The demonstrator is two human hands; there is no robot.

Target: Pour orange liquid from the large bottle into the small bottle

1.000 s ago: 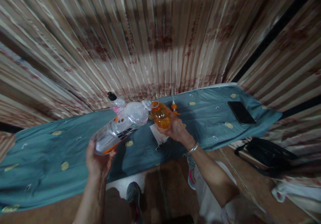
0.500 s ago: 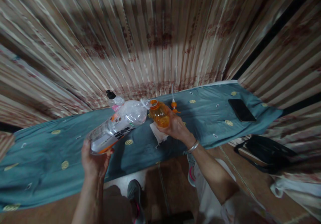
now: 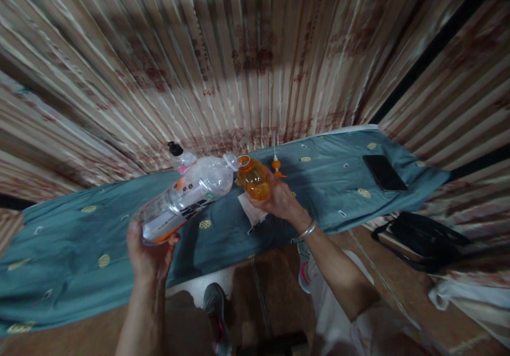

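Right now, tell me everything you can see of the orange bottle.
The orange bottle looks like see-through plastic, with rounded sides and an uncapped, ringed mouth. Its lower part seems to hold some liquid. It leans mouth toward the picture's upper left, gripped by the right hand above the blue-green cloth. The clear bottle has its neck at that mouth; whether they touch is unclear.

On my feed, a dark phone (image 3: 385, 173) lay flat near the right end of the table (image 3: 326, 186), which wore a teal cover with yellow motifs. Pleated, reddish-patterned curtains (image 3: 255, 53) hung behind it. To the right I saw a black bag (image 3: 426, 239) with a strap, low down by the brown floor (image 3: 274, 276), and a pale bundle (image 3: 474, 297), too blurred for me to identify.
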